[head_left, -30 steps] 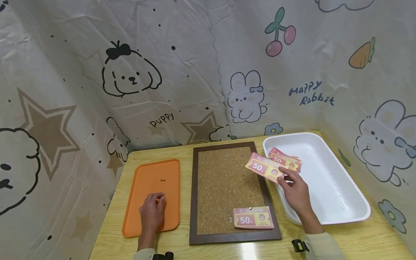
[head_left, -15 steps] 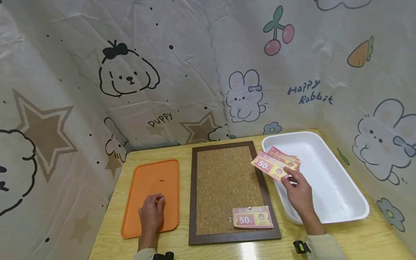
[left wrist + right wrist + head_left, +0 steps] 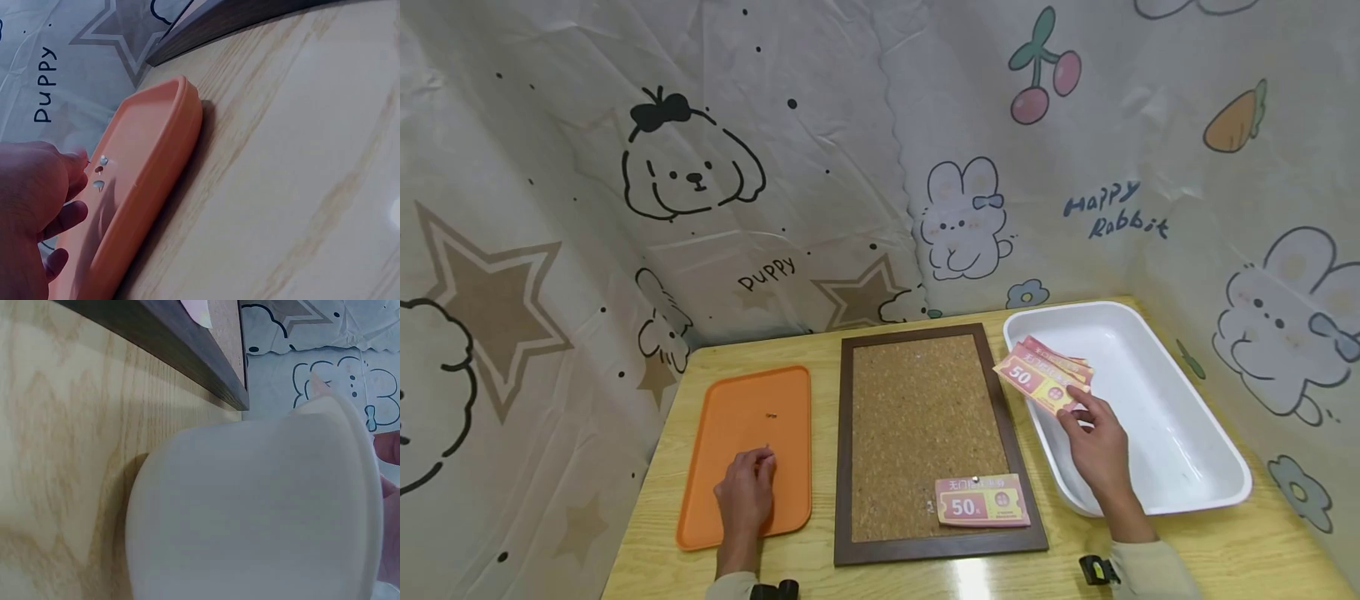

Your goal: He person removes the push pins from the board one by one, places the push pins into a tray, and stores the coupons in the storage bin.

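Note:
My right hand (image 3: 1097, 442) pinches a pink-and-yellow paper coupon (image 3: 1033, 382) marked 50 by its near right corner, over the left rim of the white basin (image 3: 1187, 417). More coupons (image 3: 1063, 360) lie fanned behind it, partly hidden. Another coupon (image 3: 982, 500) lies at the lower right of the brown-framed corkboard (image 3: 925, 417), a small silver pin at its top edge. Above the orange tray (image 3: 756, 383), my left hand (image 3: 745, 492) pinches a thumbtack; only its thin point (image 3: 88, 162) shows past the fingertips. Silver thumbtacks (image 3: 99, 185) lie in the tray.
A wooden table (image 3: 647, 533) carries the tray, corkboard and basin side by side. Behind and at both sides hangs a pale curtain (image 3: 842, 125) printed with cartoons. The basin's tall wall (image 3: 250, 506) fills much of the right wrist view.
My right hand has carried the coupon rightward, off the corkboard's edge and closer to the fanned coupons over the basin. The left hand stays nearly still above the tray.

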A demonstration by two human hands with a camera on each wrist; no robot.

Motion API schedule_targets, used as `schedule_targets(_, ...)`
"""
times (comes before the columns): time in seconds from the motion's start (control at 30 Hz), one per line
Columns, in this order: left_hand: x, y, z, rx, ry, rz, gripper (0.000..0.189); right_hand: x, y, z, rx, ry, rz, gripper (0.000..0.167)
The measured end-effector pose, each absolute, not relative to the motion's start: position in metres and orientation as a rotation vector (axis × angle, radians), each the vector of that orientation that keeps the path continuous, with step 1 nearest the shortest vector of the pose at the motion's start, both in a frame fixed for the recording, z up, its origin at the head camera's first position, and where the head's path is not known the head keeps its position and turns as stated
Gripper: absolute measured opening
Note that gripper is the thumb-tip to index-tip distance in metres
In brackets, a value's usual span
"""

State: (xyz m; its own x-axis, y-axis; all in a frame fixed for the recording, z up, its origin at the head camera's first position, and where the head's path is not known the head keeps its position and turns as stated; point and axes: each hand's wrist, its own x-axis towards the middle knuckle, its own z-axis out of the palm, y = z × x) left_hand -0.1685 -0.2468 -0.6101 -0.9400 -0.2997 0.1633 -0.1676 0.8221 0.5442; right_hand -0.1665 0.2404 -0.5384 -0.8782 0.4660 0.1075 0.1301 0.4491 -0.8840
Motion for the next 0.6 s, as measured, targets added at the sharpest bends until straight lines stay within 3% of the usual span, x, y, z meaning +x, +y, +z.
schedule_targets(0.6,-0.1652,-0.2497,-0.6086,0.418,-2.883,-0.749,0.022,-0.1631,0.2506,-0.5464,-0.59,-2.381,1.381,0.044)
